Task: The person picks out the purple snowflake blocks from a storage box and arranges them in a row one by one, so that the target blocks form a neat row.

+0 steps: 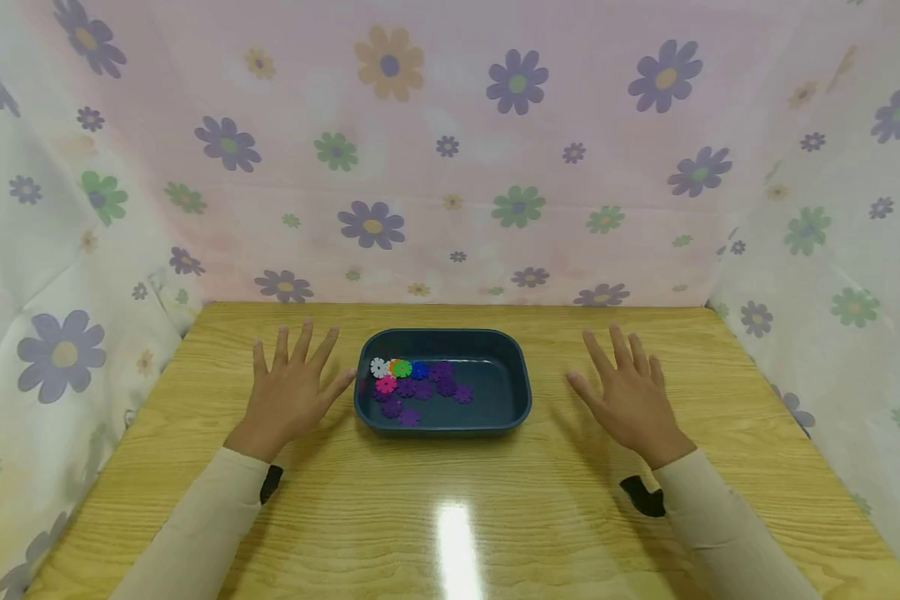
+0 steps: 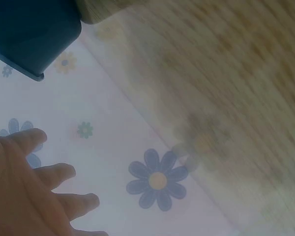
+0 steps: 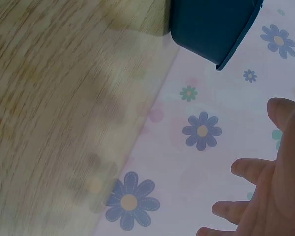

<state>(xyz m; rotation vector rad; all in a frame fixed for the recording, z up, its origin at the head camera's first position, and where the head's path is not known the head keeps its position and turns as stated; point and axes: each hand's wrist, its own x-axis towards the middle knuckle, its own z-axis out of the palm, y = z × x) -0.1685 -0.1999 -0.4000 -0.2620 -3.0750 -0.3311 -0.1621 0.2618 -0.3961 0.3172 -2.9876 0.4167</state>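
Between my two hands stands a dark teal plastic tray (image 1: 487,425) with rounded corners. Small flower-shaped discs (image 1: 422,389), mostly purple, lie in its left half. Among them are a white disc (image 1: 378,367), a green disc (image 1: 401,368), a pink disc (image 1: 386,383) and a blue disc (image 1: 419,370). My left hand (image 1: 287,396) is spread over the table, its thumb tip right at the tray's left rim. To the right of the tray my right hand (image 1: 630,400) also has its fingers spread, apart from the tray. Both hands hold nothing.
The wood-grain table (image 1: 390,517) reaches back to a flower-printed cloth (image 1: 450,242), which also hangs at both sides. A bright light reflection (image 1: 457,550) lies on the table's near part. Black straps show under both wrists.
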